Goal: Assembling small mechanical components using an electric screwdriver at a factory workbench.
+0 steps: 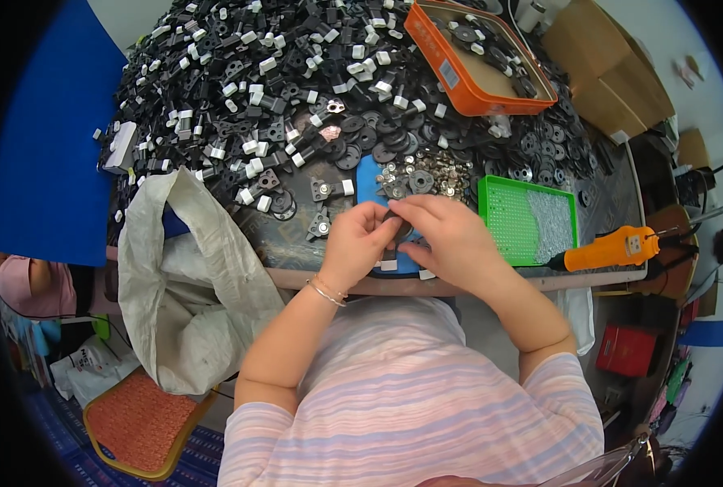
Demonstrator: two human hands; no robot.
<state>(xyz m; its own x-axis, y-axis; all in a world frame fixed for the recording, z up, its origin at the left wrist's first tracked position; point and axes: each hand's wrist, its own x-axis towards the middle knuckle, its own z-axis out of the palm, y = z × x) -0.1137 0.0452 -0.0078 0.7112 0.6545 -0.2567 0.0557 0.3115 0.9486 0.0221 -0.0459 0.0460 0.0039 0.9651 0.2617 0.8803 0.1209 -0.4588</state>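
Observation:
My left hand (358, 245) and my right hand (454, 243) meet at the table's near edge, fingers closed on a small dark round part (405, 230). My fingers cover most of it, so its exact kind is hidden. Beneath my hands lies a blue mat (367, 173). Just beyond them is a cluster of small shiny metal pieces (446, 173). Left of my left hand rest two black parts with metal centres, one of them a black-and-white part (322, 190). To the right of my right hand sits a green tray (485, 199) holding many small clear pieces.
A large heap of black and white plastic parts (215, 97) covers the far left. Black discs (552, 150) lie at the right, below an orange tin (491, 105) and a cardboard box (601, 69). An orange power screwdriver (613, 249) is at right; a white sack (146, 284) hangs at left.

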